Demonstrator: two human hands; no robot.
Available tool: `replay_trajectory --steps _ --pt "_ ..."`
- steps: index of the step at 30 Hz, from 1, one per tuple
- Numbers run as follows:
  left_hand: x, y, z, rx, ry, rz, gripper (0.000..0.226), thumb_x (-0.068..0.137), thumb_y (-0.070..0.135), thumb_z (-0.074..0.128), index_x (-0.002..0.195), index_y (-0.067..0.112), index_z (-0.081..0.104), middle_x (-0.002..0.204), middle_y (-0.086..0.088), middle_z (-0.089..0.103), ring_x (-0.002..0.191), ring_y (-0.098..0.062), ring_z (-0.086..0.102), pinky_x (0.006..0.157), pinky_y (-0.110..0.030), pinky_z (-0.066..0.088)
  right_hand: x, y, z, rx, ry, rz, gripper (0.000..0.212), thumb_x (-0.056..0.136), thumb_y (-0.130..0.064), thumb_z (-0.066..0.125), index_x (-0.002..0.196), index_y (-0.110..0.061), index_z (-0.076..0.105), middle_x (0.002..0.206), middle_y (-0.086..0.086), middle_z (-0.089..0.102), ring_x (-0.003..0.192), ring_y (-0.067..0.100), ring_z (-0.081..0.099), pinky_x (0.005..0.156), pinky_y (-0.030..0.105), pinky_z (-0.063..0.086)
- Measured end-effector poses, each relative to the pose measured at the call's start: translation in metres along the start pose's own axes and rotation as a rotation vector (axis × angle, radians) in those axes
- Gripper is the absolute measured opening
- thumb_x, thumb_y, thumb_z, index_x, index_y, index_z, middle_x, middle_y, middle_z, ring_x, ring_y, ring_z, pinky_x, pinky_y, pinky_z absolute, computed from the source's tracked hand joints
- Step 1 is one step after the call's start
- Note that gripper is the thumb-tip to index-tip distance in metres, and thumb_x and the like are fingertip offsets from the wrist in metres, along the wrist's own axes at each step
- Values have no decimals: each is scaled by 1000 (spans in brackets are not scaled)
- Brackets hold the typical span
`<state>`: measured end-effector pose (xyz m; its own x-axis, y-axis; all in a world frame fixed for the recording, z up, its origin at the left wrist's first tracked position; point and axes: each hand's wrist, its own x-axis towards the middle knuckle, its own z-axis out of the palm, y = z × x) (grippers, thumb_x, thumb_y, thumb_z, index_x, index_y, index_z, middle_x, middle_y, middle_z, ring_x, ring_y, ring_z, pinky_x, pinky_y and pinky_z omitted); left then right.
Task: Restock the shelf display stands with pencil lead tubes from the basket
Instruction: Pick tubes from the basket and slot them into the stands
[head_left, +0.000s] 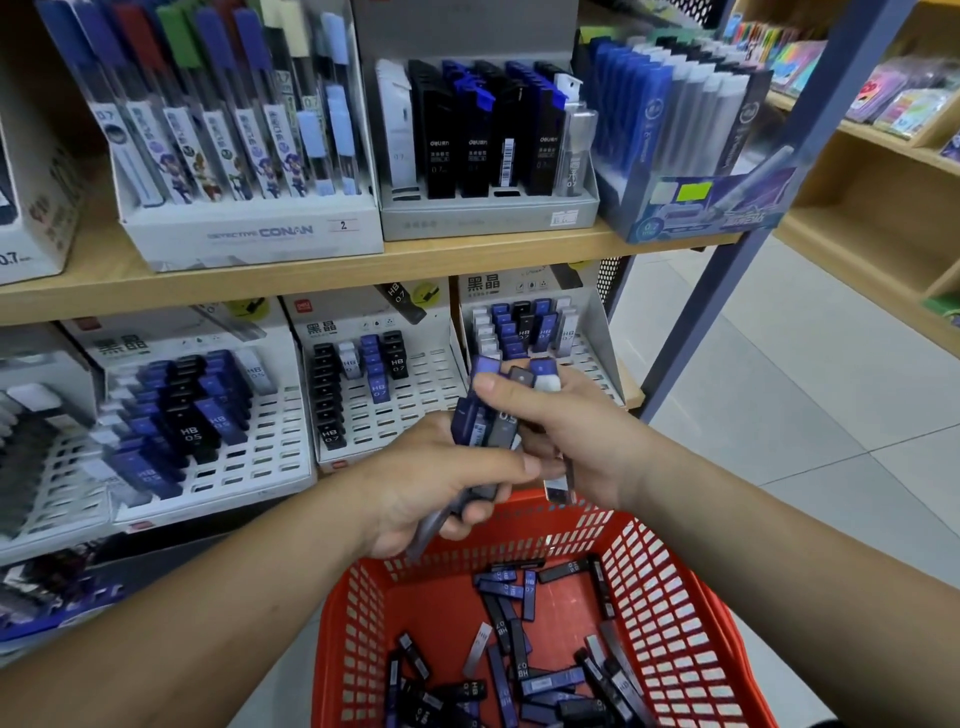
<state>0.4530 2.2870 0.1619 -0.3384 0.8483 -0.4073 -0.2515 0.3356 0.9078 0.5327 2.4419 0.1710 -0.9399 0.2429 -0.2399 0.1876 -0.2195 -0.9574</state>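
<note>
A red mesh basket (670, 587) sits low in front of me with several blue, black and grey pencil lead tubes (511, 649) lying loose on its floor. Above its far rim my right hand (566, 415) grips a bunch of upright tubes (491, 415), blue and grey caps showing on top. My left hand (436, 483) holds a few more tubes just below, its thumb pressed against the bunch. Behind the hands, three white slotted display stands (395, 395) on the lower shelf are partly filled with HB 0.5 and 0.7 tubes.
The upper wooden shelf (311, 270) carries display boxes of longer lead tubes. A blue metal upright (727, 260) closes the shelf on the right, with tiled floor (779, 389) beyond it and another wooden shelving unit at far right.
</note>
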Motion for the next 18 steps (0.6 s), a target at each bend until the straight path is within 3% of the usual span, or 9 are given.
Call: replay_trajectory --steps 1,4,6,8,10,12,14,16,18 --pt "-2 1 0 -24 -10 -1 8 89 24 79 86 17 77 70 -7 56 52 -14 43 44 -22 27 3 2 0 50 20 7 29 87 -34 82 99 -12 68 89 24 66 72 35 44 68 42 27" --pt "-8 1 -6 -42 -31 2 34 89 35 78 117 16 75 78 -9 60 54 -13 46 41 -20 30 7 5 3 132 55 17 48 87 -32 82 113 5 66 121 34 67 97 45 49 84 52 28" --pt "-13 1 -10 -41 -30 -1 38 92 38 74 122 16 74 79 -8 61 55 -12 46 40 -19 30 8 4 7 119 68 21 54 90 -30 80 120 10 61 124 38 63 93 52 54 76 50 39" --pt "-17 -2 -15 -81 -19 -18 45 94 43 69 126 12 69 76 -5 59 54 -12 44 39 -19 29 11 1 9 142 100 4 52 93 -30 76 122 9 61 120 39 63 80 40 58 64 42 37" --pt "-20 -4 -21 -119 -8 -27 41 93 45 68 118 12 68 73 -4 55 53 -12 42 40 -20 27 14 -1 8 202 132 -7 54 92 -31 76 127 7 60 123 34 65 78 32 66 66 43 36" --pt "-24 -7 -27 -105 11 -47 38 94 43 67 116 11 69 70 -1 51 54 -11 40 40 -21 26 14 -3 10 240 126 -12 66 83 -38 82 131 2 60 133 31 62 109 44 67 89 54 40" --pt "-26 -10 -32 -104 48 -49 42 92 41 71 115 7 68 68 1 46 53 -11 38 41 -21 25 16 1 11 237 105 -15 76 77 -43 86 134 -1 60 138 30 59 130 53 54 109 70 33" --pt "-25 -13 -36 -187 109 -40 46 82 44 77 109 8 69 67 0 44 52 -12 36 41 -21 24 17 3 9 210 77 25 62 82 -41 82 122 2 63 133 28 63 126 52 58 107 68 39" --pt "-23 -13 -36 -287 147 -36 43 80 47 77 104 12 73 68 -1 45 51 -13 34 41 -20 23 15 4 9 168 28 44 26 90 -33 71 99 -9 72 112 21 72 106 41 70 95 56 55"
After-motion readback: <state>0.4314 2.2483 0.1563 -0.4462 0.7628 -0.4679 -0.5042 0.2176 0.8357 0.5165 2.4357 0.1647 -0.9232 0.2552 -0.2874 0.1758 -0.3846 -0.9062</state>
